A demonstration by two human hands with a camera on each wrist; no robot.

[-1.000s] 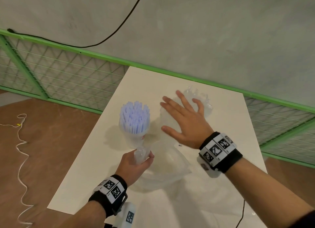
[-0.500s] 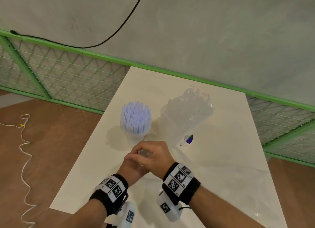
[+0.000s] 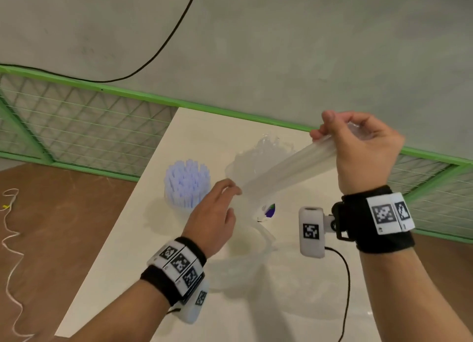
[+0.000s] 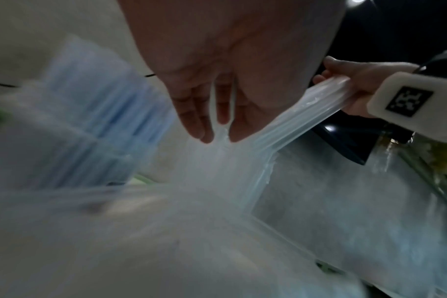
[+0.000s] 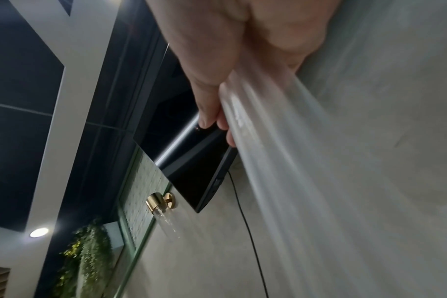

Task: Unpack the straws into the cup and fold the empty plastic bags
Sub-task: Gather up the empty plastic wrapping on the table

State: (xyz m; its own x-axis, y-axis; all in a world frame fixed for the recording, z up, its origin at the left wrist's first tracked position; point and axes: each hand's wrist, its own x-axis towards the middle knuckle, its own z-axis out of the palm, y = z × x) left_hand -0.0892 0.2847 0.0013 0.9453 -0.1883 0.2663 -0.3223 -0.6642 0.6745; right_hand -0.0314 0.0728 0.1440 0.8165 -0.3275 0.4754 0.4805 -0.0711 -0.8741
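Observation:
A clear cup packed with pale blue straws (image 3: 186, 185) stands on the white table (image 3: 143, 242); it shows blurred in the left wrist view as straws (image 4: 97, 121). A clear plastic bag (image 3: 286, 167) is stretched into a taut band between my hands. My right hand (image 3: 340, 139) is raised at the upper right and grips the bag's bunched end. My left hand (image 3: 227, 196) is lower, beside the cup, fingers closed on the band. In the left wrist view the bag (image 4: 242, 161) runs between my left fingers (image 4: 197, 121). In the right wrist view my right fingers (image 5: 212, 108) clasp the bag (image 5: 293, 161).
A second crumpled clear bag (image 3: 263, 149) lies at the back of the table, with a small purple and green label (image 3: 270, 210) near it. A green mesh fence (image 3: 76, 132) borders the table's far side. A black cable (image 3: 345, 277) hangs from my right wrist camera.
My right hand left the back bag, came to my left hand, took the bag's end and pulled it up and to the right. The bag is now drawn taut.

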